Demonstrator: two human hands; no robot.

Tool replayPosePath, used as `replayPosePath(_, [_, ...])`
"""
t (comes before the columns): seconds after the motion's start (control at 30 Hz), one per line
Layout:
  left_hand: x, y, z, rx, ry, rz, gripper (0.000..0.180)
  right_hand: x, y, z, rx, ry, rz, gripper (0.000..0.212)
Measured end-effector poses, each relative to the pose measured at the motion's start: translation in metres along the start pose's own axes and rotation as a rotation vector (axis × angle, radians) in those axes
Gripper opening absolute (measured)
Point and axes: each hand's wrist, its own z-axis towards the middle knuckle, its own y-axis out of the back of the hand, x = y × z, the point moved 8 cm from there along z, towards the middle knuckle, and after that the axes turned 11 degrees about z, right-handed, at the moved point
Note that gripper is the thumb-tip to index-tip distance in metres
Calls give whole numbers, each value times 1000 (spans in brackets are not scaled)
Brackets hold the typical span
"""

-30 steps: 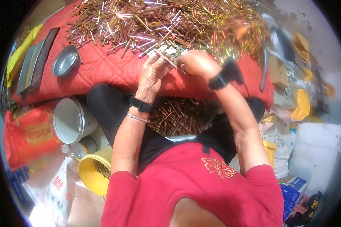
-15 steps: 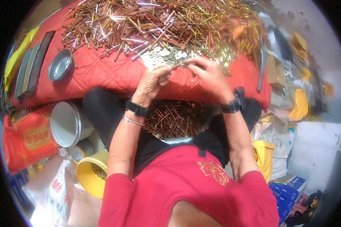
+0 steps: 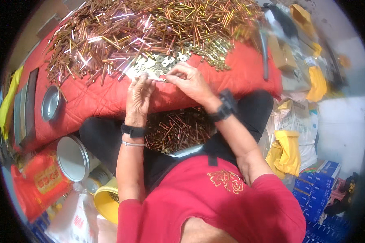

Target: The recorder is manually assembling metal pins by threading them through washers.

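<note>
My left hand (image 3: 139,95) is raised at the red quilted cloth's near edge, its fingertips closed on one end of a slim, shiny metal rod (image 3: 156,78). The rod points to the right, toward my right hand (image 3: 190,83). My right hand's fingers are pinched together at the rod's other end; whether they hold a small part there is too fine to make out. Just beyond my hands lie flat round washers (image 3: 162,60) in a loose heap. To their right are small brass-coloured pieces (image 3: 215,56). A large pile of copper-coloured rods (image 3: 121,34) spreads behind them.
More rods (image 3: 178,128) fill a container between my legs. A metal bowl (image 3: 51,103) sits on the cloth (image 3: 89,95) at left. A lidded bucket (image 3: 73,158) and a yellow bucket (image 3: 106,204) stand at lower left. Blue boxes (image 3: 316,186) are stacked at lower right.
Both hands have shifted left in the picture, and the whole view has turned a little. The rod now shows as a bright length between the hands.
</note>
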Motion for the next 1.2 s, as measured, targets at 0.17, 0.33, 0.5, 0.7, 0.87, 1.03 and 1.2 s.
replayPosePath(0.17, [33,-32,-15,102,13,135,14,12,-9,-3,-285,160,169,21])
replayPosePath(0.33, [17,-13,-6,69,-40,-41,26,9,68,14,-272,321,-382,14])
replayPosePath(0.5, [8,-20,-5,118,73,-88,31,-22,88,24,38,389,-795,10])
replayPosePath(0.7, [5,-23,-17,126,44,236,32,-11,73,25,-71,368,-704,12])
replayPosePath(0.87, [4,-34,-24,175,10,369,20,-8,36,17,-92,39,173,10])
replayPosePath(1.03, [-1,-35,-28,189,-28,376,19,1,16,14,-30,13,327,14])
replayPosePath(1.2, [-3,-33,-28,180,-57,401,17,27,9,11,45,256,-84,23])
